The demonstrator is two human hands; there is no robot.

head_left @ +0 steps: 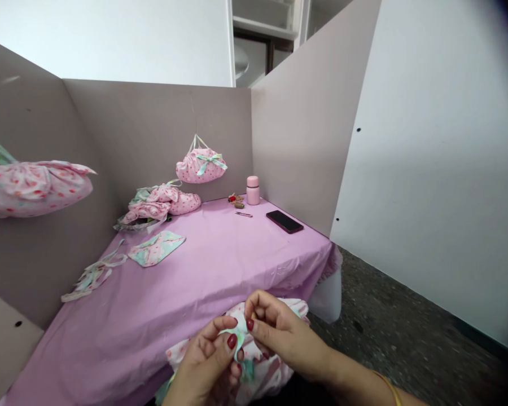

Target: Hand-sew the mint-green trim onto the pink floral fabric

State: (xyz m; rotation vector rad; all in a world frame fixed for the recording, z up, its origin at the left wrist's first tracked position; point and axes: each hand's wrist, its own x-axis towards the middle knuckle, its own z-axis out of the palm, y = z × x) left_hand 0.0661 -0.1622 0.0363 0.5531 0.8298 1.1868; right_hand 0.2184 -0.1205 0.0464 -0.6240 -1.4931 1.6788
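My left hand (211, 358) pinches a pale green fabric strip (239, 334) between thumb and fingers. Close beside it, my right hand (279, 332) is closed, its thumb and fingertips pressed together at the strip's upper edge. Whatever sits in that pinch is too small to make out. Pink-and-white printed fabric (275, 369) lies bunched beneath both hands, at the table's front edge. A darker green piece (248, 370) shows on it, just under the fingers. My palms hide part of this cloth.
On the purple-covered table (220, 254) are a phone (284, 221), a pink bottle (253, 190), small snips (244, 214), a folded cloth piece (157, 248), fabric strips (93, 276) and a fabric pile (161, 203). Pink pouches hang at the back (201, 166) and left (36, 189). Partition panels (161, 129) surround it.
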